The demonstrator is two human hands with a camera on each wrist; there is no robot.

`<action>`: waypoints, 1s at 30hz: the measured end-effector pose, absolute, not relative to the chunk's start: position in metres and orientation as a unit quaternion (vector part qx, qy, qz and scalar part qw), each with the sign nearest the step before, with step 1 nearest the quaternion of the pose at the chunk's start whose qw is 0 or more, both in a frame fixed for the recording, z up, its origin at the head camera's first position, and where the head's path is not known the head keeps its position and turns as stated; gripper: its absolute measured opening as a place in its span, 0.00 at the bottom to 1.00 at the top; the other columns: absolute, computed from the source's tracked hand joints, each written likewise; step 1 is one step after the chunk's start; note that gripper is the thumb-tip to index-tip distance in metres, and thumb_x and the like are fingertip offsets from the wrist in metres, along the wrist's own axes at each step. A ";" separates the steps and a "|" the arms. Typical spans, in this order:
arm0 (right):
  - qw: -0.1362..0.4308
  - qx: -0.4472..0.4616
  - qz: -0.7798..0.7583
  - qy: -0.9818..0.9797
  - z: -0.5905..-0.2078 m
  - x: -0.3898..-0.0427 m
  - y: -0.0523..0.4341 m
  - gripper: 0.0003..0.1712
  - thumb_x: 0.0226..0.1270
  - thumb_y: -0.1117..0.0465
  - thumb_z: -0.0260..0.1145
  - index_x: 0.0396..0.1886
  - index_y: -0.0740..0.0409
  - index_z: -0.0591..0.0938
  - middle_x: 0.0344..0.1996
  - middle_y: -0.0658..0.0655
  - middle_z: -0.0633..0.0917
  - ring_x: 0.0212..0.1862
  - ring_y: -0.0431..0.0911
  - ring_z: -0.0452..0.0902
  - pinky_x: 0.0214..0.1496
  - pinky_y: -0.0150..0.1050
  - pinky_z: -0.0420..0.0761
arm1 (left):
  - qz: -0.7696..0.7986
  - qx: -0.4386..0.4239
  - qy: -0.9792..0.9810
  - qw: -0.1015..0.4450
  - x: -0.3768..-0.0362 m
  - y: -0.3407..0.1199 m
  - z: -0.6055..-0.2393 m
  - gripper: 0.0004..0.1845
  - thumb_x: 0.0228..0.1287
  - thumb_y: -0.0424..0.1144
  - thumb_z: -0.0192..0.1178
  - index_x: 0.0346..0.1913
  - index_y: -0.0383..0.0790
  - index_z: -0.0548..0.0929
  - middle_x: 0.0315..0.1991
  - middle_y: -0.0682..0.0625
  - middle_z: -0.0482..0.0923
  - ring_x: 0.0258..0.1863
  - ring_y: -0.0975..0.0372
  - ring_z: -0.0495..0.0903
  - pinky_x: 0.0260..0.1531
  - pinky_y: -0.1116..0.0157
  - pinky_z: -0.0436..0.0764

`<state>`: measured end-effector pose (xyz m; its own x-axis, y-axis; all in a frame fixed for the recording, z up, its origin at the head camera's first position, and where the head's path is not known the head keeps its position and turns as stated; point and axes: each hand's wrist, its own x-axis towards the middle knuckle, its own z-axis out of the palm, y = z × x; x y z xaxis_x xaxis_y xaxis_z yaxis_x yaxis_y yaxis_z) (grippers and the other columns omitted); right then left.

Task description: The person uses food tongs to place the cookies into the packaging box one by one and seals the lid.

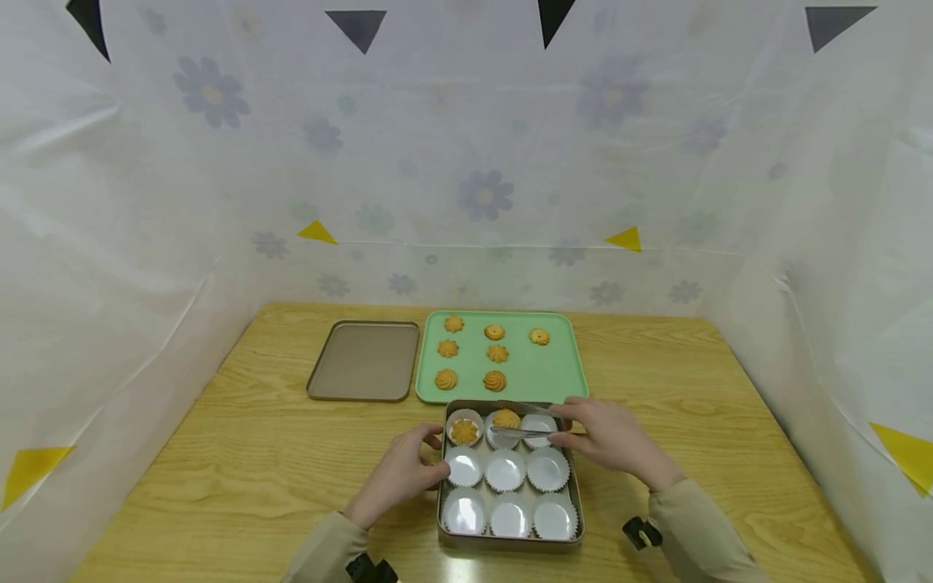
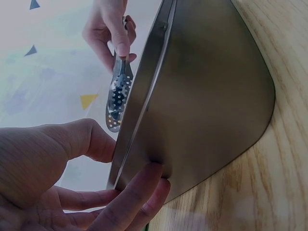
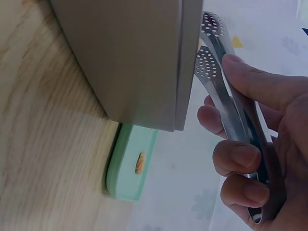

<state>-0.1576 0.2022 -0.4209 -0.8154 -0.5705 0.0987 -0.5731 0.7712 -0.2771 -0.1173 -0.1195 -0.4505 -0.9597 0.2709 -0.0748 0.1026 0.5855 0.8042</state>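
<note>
Your right hand [image 1: 612, 433] gripped the tongs [image 3: 222, 98] pointing left, a cookie [image 1: 506, 418] between their tips at the far-middle cup [image 1: 503, 443].

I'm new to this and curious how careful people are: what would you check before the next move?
1. Tin steadied: ok, the left hand touches its side.
2. Tongs held: ok, in the right hand.
3. Cookie at the back-middle paper cup: ok, between the tongs' tips.
4. That cookie fully seated: cannot tell.
5. Free cups: ok, seven hold no cookie.
6. Green tray cleared: not ok, seven cookies lie there.
</note>
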 end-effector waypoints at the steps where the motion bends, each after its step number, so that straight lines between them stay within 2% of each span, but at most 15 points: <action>1: 0.006 0.307 0.143 -0.941 -0.420 -0.158 0.201 0.19 0.67 0.48 0.68 0.52 0.52 0.86 0.30 0.41 0.80 0.24 0.30 0.63 0.22 0.26 0.63 | 0.443 0.105 0.885 0.096 -0.117 -0.120 -0.451 0.34 0.51 0.32 0.67 0.64 0.25 0.73 0.47 0.37 0.82 0.35 0.58 0.82 0.29 0.70 0.81; 12: -0.005 0.327 0.109 -0.939 -0.418 -0.166 0.193 0.11 0.66 0.49 0.69 0.40 0.49 0.84 0.28 0.44 0.80 0.23 0.32 0.65 0.22 0.28 0.64 | 0.449 0.102 0.882 0.103 -0.118 -0.119 -0.452 0.35 0.51 0.32 0.67 0.65 0.25 0.73 0.47 0.37 0.82 0.36 0.58 0.83 0.29 0.71 0.82; 30: -0.008 0.330 0.087 -0.940 -0.414 -0.167 0.183 0.11 0.66 0.49 0.69 0.37 0.49 0.82 0.26 0.46 0.77 0.23 0.34 0.63 0.20 0.28 0.62 | 0.454 0.105 0.879 0.100 -0.117 -0.120 -0.452 0.35 0.51 0.31 0.67 0.65 0.25 0.72 0.47 0.37 0.81 0.36 0.57 0.84 0.30 0.70 0.83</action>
<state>-0.1674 0.1833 -0.4139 -0.7821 -0.6217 0.0427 -0.6189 0.7670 -0.1691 -0.1165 -0.1196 -0.4516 -0.9582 0.2744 -0.0807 0.0933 0.5667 0.8186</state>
